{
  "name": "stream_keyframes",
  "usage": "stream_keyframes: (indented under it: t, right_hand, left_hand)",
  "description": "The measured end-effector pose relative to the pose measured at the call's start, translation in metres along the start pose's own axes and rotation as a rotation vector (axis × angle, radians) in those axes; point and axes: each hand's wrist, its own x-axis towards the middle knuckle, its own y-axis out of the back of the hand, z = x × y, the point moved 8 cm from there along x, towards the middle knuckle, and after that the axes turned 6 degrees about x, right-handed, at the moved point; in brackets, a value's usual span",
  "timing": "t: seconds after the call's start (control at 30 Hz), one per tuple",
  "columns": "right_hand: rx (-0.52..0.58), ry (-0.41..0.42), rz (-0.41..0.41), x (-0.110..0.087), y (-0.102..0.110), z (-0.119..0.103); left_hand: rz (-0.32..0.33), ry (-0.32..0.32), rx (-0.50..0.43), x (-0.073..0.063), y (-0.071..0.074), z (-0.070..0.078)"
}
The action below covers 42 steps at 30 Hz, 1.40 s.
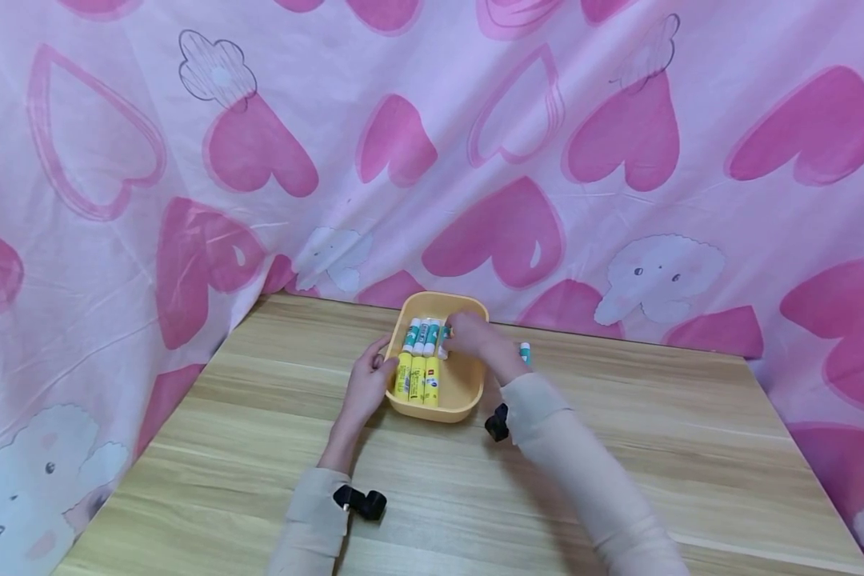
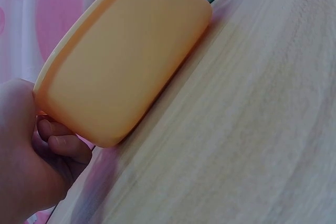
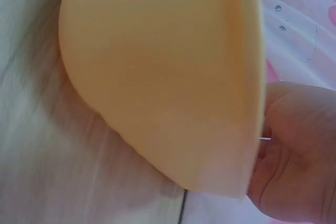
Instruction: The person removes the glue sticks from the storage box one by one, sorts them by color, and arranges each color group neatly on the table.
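A yellow-orange plastic basket stands on the table, its outer wall filling much of the left wrist view. Inside it lie a row of white-and-teal glue sticks and a row of yellow glue sticks. My left hand grips the basket's left rim, thumb over the edge and fingers curled outside. Reaching over the right side, my right hand pinches another white-and-teal glue stick beside the teal row. In the right wrist view the basket wall hides its fingertips.
One more white-and-teal glue stick is on the wooden table right of the basket, partly behind the right forearm. A pink heart-patterned cloth hangs along the table's back edge. Each wrist carries a small black camera.
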Motion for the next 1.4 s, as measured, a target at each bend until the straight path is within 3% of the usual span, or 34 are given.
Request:
stream_keyframes:
  t: [0.17, 0.43, 0.63, 0.87, 1.17, 1.4]
  right_hand:
    - [0.061, -0.071, 0.002, 0.004, -0.007, 0.002]
    - [0.226, -0.171, 0.074, 0.003, -0.005, 0.003]
    - [0.229, -0.148, 0.044, 0.01, -0.012, 0.003]
    - [0.365, -0.141, 0.013, 0.01, -0.02, 0.007]
    - [0.402, -0.138, -0.039, 0.014, -0.028, 0.01]
    - [0.439, -0.179, -0.028, 0.012, -0.027, 0.012]
  left_hand:
    - [-0.003, -0.001, -0.007, -0.001, 0.001, 0.001]
    - [-0.006, 0.004, -0.007, 0.0, 0.001, 0.003]
    - [-0.008, 0.003, -0.013, 0.0, 0.0, 0.003]
    - [-0.002, 0.003, -0.006, 0.0, 0.001, 0.003]
    - [0.004, 0.006, 0.001, 0.0, 0.002, 0.003]
    - [0.001, -0.003, -0.004, 0.0, 0.001, 0.003]
